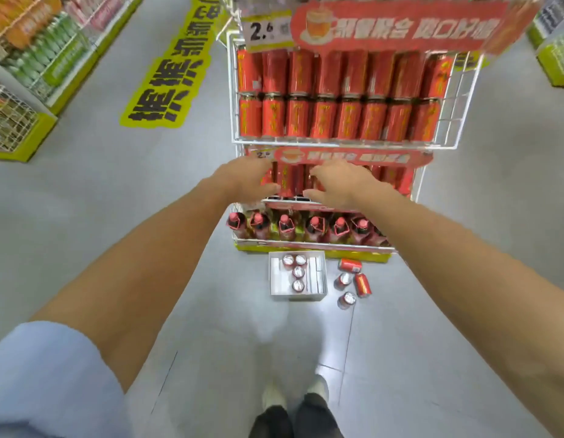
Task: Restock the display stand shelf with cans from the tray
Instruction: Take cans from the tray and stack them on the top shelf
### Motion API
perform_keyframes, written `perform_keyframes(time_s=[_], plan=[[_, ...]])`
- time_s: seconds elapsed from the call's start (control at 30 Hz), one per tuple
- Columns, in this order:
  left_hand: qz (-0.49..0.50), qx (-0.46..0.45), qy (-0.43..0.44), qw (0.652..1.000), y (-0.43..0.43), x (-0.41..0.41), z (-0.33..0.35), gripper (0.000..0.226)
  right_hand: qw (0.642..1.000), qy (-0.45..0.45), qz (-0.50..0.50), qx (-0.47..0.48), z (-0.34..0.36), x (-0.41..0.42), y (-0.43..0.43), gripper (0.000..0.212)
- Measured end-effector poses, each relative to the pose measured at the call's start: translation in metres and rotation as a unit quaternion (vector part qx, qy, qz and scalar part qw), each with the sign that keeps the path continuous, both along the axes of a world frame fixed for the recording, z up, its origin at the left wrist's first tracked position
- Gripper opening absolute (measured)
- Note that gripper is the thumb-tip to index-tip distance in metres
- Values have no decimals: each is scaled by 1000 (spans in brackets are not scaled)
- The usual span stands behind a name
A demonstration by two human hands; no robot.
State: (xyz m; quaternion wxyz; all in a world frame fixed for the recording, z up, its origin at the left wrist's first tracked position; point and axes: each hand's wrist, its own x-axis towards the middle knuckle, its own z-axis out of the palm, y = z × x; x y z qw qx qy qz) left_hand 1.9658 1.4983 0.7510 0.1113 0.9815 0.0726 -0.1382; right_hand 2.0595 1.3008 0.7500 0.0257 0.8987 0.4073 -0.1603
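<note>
The display stand [445,143] is a white wire rack. Its top shelf holds two stacked rows of red cans [325,118]. Both my hands reach into the middle shelf [287,202], under a red price strip. My left hand [242,178] curls its thumb and fingers round a red can [268,178] at the shelf's left end. My right hand [337,183] grips another red can [315,184], mostly hidden by its fingers. One can [286,181] stands between them. On the floor below sits the white tray [274,281] with several upright cans [298,272].
Several loose red cans [353,281] lie and stand on the floor right of the tray. Bottles with red caps [314,227] fill the bottom shelf. Shelving with goods [37,58] lines the aisle's left side. My feet [293,396] stand on the grey floor behind the tray.
</note>
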Motion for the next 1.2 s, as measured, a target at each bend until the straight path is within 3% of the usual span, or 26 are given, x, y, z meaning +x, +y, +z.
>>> perform_keyframes(time_s=[0.27,0.5,1.0,1.2], plan=[[8,-73,121,990,-29,-11,-198,45,990,125,-14,-59,-208,-12,-43,58],[6,-90,166,982,-36,-16,-390,60,982,155,-48,-99,-395,-13,-60,62],[26,-42,129,990,-4,52,-714,52,991,116,-59,-35,-723,46,0,51],[44,-69,83,993,7,66,-797,87,992,88,-85,3,-788,58,12,51]])
